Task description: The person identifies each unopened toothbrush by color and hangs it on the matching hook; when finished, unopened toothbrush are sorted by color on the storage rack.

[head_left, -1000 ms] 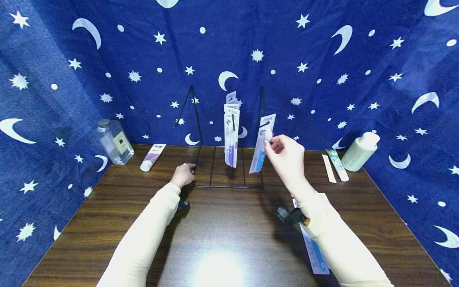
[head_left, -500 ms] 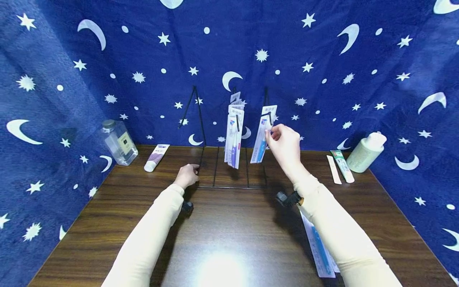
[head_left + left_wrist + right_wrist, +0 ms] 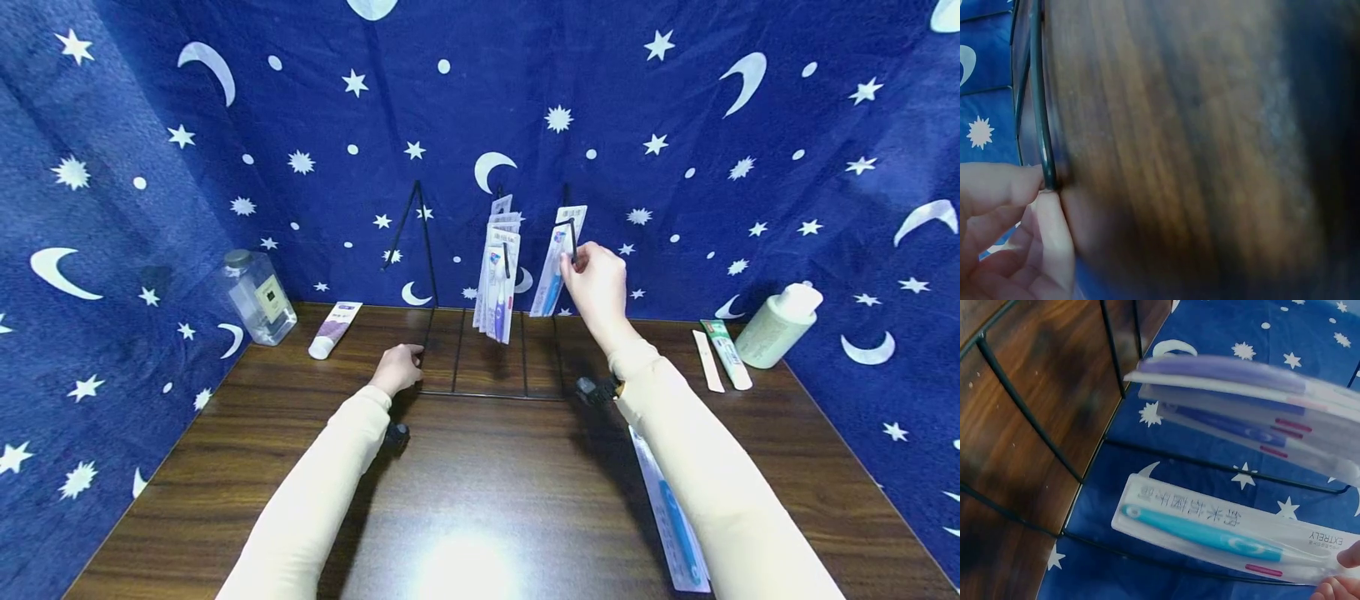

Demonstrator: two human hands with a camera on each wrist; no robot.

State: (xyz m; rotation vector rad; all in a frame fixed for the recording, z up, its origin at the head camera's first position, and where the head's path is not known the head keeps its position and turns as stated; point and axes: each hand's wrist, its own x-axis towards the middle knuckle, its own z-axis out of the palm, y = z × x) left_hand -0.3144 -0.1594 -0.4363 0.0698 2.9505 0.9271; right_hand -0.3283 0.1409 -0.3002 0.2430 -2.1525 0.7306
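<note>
Since the earlier frames, the right hand (image 3: 597,279) had risen toward the right-hand hook of the wire rack (image 3: 487,371), carrying the blue toothbrush pack (image 3: 557,262) from a low, tilted position to a higher one near the hook tip. The fingers (image 3: 581,260) pinched the card's upper edge beside its hang hole. The left hand (image 3: 399,368) gripped the rack's front left corner on the tabletop (image 3: 480,483), fingers curled on the wire, as the left wrist view confirmed.

Judged from this, the step was best done by keeping the base steadied, aligning the hang hole with the hook tip, and sliding the card straight back without twisting.

The pack's long axis ran near vertical, slightly tilted, header uppermost and lower end pointing down at the rack base. It hung just beside the purple toothbrush packs (image 3: 498,279) on the middle hook, apart from them.
</note>
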